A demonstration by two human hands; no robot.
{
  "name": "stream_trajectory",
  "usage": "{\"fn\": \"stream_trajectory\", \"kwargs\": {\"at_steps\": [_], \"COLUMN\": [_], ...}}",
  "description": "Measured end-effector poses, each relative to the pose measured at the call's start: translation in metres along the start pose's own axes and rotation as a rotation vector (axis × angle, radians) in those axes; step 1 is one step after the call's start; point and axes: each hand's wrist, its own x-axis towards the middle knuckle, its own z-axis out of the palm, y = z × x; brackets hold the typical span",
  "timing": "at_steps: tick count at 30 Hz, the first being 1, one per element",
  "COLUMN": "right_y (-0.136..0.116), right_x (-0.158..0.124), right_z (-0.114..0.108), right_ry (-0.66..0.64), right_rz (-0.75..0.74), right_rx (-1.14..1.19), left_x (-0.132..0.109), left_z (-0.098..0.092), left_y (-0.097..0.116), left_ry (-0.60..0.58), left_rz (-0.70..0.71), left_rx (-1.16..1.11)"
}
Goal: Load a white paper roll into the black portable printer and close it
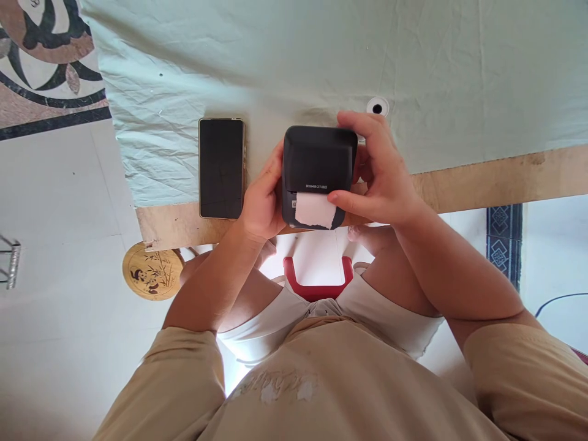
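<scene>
My left hand (261,202) is closed against the left side of the small black printer (316,162), with its fingers (275,165) lying up along the casing. My right hand (383,177) grips the other side. Its fingers (362,122) curl over the far right corner, and one digit stretches across the front with its tip at the right edge of the paper strip (315,210). The white strip hangs out of the front slot and its lower end is ragged.

The printer sits at the near edge of the desk (482,177), a bare wooden board whose front lip shows. A creased, pale green cloth (321,55) covers the rest of it. At 9 o'clock from the printer, just beside my left hand, a phone (221,168) lies flat with its screen dark. At 1 o'clock, close behind my right fingers, a small round white disc (377,106) with a black centre rests on the cloth.

Under the desk at 6 o'clock, a red seat (316,285) shows between my knees. At 8 o'clock a round wooden stool (152,271) with a panda drawing stands on the floor (59,196). The floor is pale tile, with a dark swirling inlay (41,55) out at 10 o'clock. At 3 o'clock there is a blue patterned border (504,236), and a thin dark cable (558,300) lies beyond it.
</scene>
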Motion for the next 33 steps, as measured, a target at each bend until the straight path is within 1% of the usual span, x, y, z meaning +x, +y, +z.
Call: {"fn": "stream_trajectory", "kwargs": {"at_steps": [3,5,7,9,12,15,18,20,22,24,29,33], "right_y": [-0.002,-0.004,-0.005,-0.007,-0.011,-0.015,-0.014,-0.012,-0.011,-0.013,-0.029,-0.038], "right_x": [0.001,0.001,0.003,0.004,0.004,0.006,0.008,0.009,0.009,0.008,0.004,0.005], "right_z": [0.0,0.0,0.0,0.0,0.003,0.007,0.009,0.009,0.008,0.007,0.004,0.002], "right_ry": [0.039,0.101,0.196,0.312,0.439,0.52,0.588,0.6,0.578,0.505,0.104,-0.061], "right_rz": [-0.006,-0.015,-0.006,0.002,-0.004,0.003,0.043,0.059,0.038,0.026,0.145,0.189], "right_rx": [-0.028,-0.06,-0.096,-0.108,-0.066,-0.009,0.036,0.005,-0.059,-0.152,-0.611,-0.754], "left_x": [-0.001,-0.002,-0.003,-0.003,-0.004,-0.005,-0.005,-0.005,-0.005,-0.005,-0.006,-0.006], "left_z": [0.003,0.003,0.002,0.0,0.0,0.001,0.002,0.002,0.001,0.001,0.0,0.001], "left_y": [0.001,0.002,0.001,0.001,0.0,0.0,0.0,-0.001,-0.002,-0.002,-0.001,-0.002], "left_ry": [-0.017,-0.031,-0.039,-0.059,-0.098,-0.122,-0.134,-0.137,-0.142,-0.14,-0.132,-0.122], "left_rz": [-0.017,-0.023,-0.037,-0.021,-0.008,-0.03,0.0,0.021,0.029,0.025,-0.012,-0.003], "left_rx": [-0.004,0.012,0.029,0.047,0.057,0.075,0.104,0.122,0.123,0.114,0.124,0.128]}}
